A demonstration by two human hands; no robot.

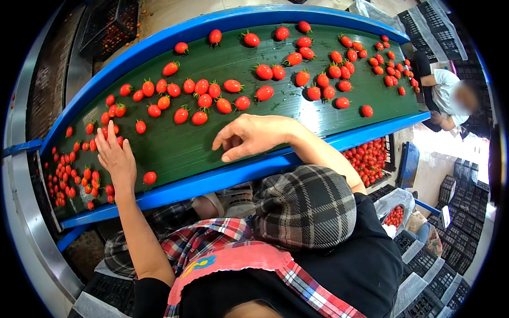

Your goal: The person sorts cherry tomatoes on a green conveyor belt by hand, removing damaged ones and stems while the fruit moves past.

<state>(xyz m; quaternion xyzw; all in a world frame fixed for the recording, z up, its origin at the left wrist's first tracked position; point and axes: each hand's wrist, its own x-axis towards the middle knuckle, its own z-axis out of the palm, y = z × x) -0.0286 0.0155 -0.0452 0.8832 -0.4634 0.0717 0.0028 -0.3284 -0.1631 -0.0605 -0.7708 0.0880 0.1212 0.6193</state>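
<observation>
Many red cherry tomatoes [204, 100], some with green calyxes, lie scattered over a wet green conveyor belt [179, 155]. At the belt's left part, my left hand [116, 157] is flat with fingers spread, its fingertips among several small tomatoes. Whether it presses on any of them is hard to see. My right hand [252, 137] hovers over the near middle of the belt, palm down, fingers curled and apart, holding nothing. A lone tomato [150, 177] rests near the front rim, to the right of my left wrist. Tomatoes crowd most densely at the belt's left end.
Blue metal rails [175, 185] border the belt. Below the near rail, at right, stands a crate heaped with tomatoes [368, 161]. A lined container [394, 216] also holds tomatoes. Black plastic crates [457, 222] are stacked at right. Another person [445, 91] sits beyond the belt's right end.
</observation>
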